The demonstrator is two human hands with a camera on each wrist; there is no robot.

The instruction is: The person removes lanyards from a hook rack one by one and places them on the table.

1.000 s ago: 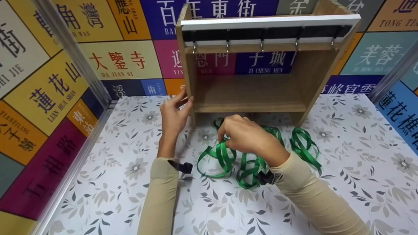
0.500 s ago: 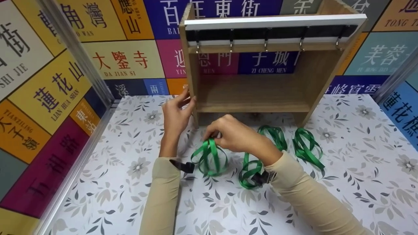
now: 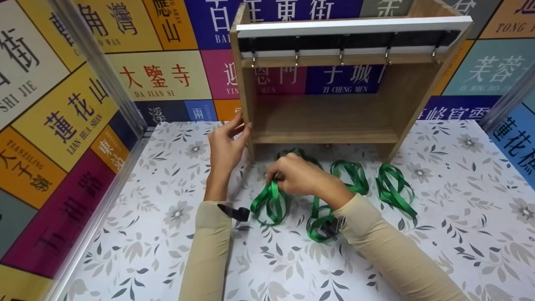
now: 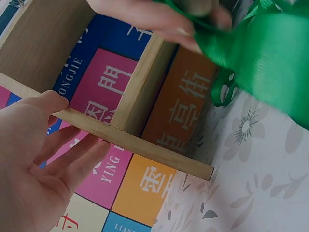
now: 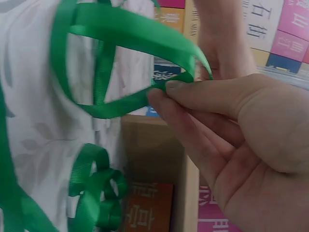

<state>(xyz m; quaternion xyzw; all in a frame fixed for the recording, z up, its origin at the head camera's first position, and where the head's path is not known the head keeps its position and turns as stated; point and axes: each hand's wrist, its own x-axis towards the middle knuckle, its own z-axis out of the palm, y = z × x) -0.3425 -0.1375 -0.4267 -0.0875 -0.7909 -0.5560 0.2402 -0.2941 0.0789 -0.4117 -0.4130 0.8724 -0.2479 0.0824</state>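
Note:
My right hand (image 3: pixel 303 173) pinches a looped green ribbon (image 3: pixel 271 205) between thumb and fingertips, its loops hanging close to the tabletop. In the right wrist view the pinched ribbon (image 5: pixel 130 29) fans out in wide loops from the fingertips. My left hand (image 3: pixel 228 144) holds the left side panel of a wooden rack (image 3: pixel 322 117), with the thumb on one side of the board edge and the fingers on the other, as the left wrist view shows at the panel (image 4: pixel 140 145). Several small metal hooks (image 3: pixel 342 58) hang in a row from the rack's black and white strip.
More looped green ribbons lie on the floral tabletop (image 3: pixel 146 234): one at the right (image 3: pixel 395 190), one near the rack (image 3: pixel 351 175), one by the right wrist (image 3: pixel 319 221). Another is partly hidden behind the right hand. Printed sign panels (image 3: pixel 159 75) wall in the back and sides.
The right hand has lifted the ribbon slightly and shifted left, then a little back right, its loops drawing together beneath the fingers. The left hand stays on the rack.

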